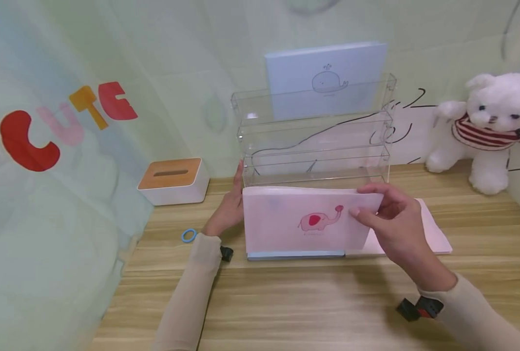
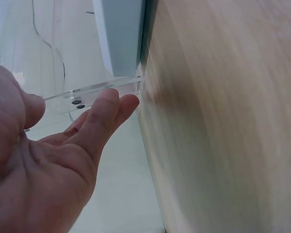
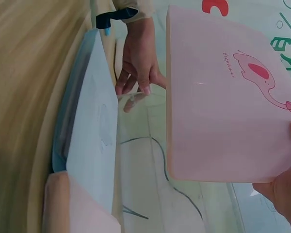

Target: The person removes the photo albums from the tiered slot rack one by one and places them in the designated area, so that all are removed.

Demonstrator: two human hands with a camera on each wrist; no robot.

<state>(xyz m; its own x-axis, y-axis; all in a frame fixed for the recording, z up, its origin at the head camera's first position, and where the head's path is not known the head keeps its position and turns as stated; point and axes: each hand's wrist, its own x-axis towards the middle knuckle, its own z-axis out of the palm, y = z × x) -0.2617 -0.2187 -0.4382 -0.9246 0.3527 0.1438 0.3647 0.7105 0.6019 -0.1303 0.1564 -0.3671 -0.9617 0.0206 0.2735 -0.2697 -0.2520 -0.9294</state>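
My right hand [image 1: 402, 229] pinches the right end of a pink notebook [image 1: 273, 222] with a red elephant on its cover, thumb in front and fingers behind. The notebook is tilted up above the table, before a clear acrylic rack [image 1: 240, 114] with stepped tiers. At the rack's left side is my left hand [image 1: 230, 209]; in the left wrist view its fingers [image 2: 104, 109] lie nearly straight against the clear side panel. A pale blue notebook [image 1: 286, 73] with a whale stands in the top tier. Below the held one lies another blue notebook [image 3: 92, 131] on the table.
Another pink notebook [image 1: 433, 231] lies on the table at the right, partly behind my right hand. A tissue box [image 1: 178, 192] with a wooden lid and a blue ring [image 1: 189, 235] are at the left. A white teddy bear [image 1: 490, 131] sits at the back right.
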